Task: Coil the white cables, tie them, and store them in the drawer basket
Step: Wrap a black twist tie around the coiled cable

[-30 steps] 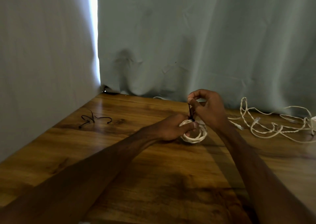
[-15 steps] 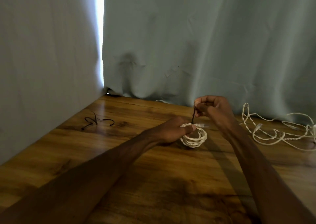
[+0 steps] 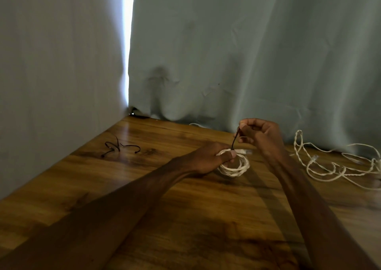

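Observation:
A small coil of white cable (image 3: 237,167) lies on the wooden table (image 3: 185,218) near its far edge. My left hand (image 3: 208,158) grips the coil's near-left side, thumb across the strands. A thin black tie (image 3: 235,140) runs up from the coil's top. My right hand (image 3: 261,135) pinches the tie's upper end between thumb and forefinger, just above and right of the coil. A clear plug on the cable end (image 3: 244,151) pokes out to the right of the coil. No drawer basket is in view.
More loose white cable (image 3: 329,166) lies tangled at the right, running off the frame. Spare black ties (image 3: 118,148) lie at the table's far left. A grey-green curtain (image 3: 247,53) hangs behind and at the left.
My right hand has lifted from the coil and drawn the black tie upward. My left hand has kept its grip on the coil.

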A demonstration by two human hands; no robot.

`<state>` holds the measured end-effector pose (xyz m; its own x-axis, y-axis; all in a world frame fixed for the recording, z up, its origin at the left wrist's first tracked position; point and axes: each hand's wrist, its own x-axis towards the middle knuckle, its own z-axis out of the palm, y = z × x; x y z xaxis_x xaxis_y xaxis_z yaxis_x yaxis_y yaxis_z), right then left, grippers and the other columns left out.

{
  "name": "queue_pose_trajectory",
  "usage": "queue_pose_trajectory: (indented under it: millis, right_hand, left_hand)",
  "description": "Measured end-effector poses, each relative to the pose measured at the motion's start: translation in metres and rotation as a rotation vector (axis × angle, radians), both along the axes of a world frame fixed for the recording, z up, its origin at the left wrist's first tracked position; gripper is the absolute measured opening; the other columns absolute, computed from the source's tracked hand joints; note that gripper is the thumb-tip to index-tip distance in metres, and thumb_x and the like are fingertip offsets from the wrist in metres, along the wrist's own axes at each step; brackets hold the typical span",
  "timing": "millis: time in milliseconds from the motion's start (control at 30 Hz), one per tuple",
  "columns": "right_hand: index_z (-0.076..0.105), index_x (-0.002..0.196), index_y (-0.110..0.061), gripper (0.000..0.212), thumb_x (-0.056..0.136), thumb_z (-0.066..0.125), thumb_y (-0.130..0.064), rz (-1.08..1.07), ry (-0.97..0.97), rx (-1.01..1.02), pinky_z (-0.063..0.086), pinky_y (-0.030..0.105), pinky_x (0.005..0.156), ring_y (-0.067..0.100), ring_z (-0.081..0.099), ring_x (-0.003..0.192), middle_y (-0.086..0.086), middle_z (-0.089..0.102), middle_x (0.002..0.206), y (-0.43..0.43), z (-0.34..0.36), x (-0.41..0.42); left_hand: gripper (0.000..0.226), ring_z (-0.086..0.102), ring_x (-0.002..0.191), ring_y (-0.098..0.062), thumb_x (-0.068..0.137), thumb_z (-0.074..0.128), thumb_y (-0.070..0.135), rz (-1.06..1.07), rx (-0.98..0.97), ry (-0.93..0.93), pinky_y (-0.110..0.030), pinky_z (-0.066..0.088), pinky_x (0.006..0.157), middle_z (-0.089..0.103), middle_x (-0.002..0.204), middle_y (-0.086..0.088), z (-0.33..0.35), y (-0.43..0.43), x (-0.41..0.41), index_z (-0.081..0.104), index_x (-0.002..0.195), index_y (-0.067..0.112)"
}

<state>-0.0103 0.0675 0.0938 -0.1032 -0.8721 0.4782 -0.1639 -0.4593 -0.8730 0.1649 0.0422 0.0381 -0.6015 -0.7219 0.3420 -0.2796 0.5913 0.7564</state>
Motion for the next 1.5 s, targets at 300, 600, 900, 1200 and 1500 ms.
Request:
queue_pose_trajectory:
  millis: [300,600,900,1200,1500]
  right_hand:
    - [0.071,0.098,0.001,0.007,0.094,0.065,0.001,0.057,0.151,-0.056,0.049,0.028,0.055,0.02,0.059,0.064,0.013,0.068,0.077,0.005,0.002,-0.009]
    - [0.072,0.096,0.006,0.029,0.096,0.063,-0.022,0.243,0.088,0.143,0.058,0.03,0.065,0.023,0.069,0.077,0.023,0.075,0.094,0.012,0.008,-0.019]
    - [0.076,0.105,0.003,0.033,0.075,0.079,-0.011,0.248,0.051,0.294,0.062,0.024,0.069,0.018,0.074,0.078,0.017,0.078,0.095,0.013,0.007,-0.033]
    - [0.075,0.115,-0.004,0.041,0.074,0.079,-0.005,0.298,0.099,0.352,0.062,0.022,0.073,0.022,0.076,0.087,0.02,0.077,0.103,0.014,0.007,-0.034]
    - [0.075,0.11,0.003,0.033,0.077,0.075,-0.002,0.286,0.083,0.329,0.063,0.026,0.076,0.024,0.077,0.089,0.022,0.077,0.102,0.012,0.004,-0.034]
  left_hand:
    - [0.03,0.067,0.09,-0.008,0.107,0.05,0.035,0.089,-0.021,-0.043,-0.031,0.051,0.082,0.073,0.095,0.008,0.001,-0.002,0.002,0.074,0.101,0.018]
    - [0.025,0.062,0.077,-0.003,0.108,0.048,0.037,0.12,-0.308,-0.182,-0.032,0.047,0.069,0.065,0.083,0.014,0.003,-0.008,0.007,0.066,0.096,0.024]
    - [0.03,0.061,0.07,-0.001,0.107,0.049,0.036,0.092,-0.426,-0.226,-0.026,0.045,0.062,0.064,0.08,0.014,0.002,-0.011,0.004,0.068,0.102,0.014]
    - [0.026,0.063,0.072,-0.003,0.107,0.051,0.035,0.028,-0.457,-0.256,-0.023,0.046,0.064,0.066,0.085,0.011,0.005,-0.011,0.004,0.068,0.102,0.017]
    - [0.025,0.066,0.075,-0.01,0.106,0.052,0.032,0.017,-0.49,-0.274,-0.032,0.054,0.066,0.071,0.088,0.002,0.006,-0.007,0.002,0.069,0.1,0.014]
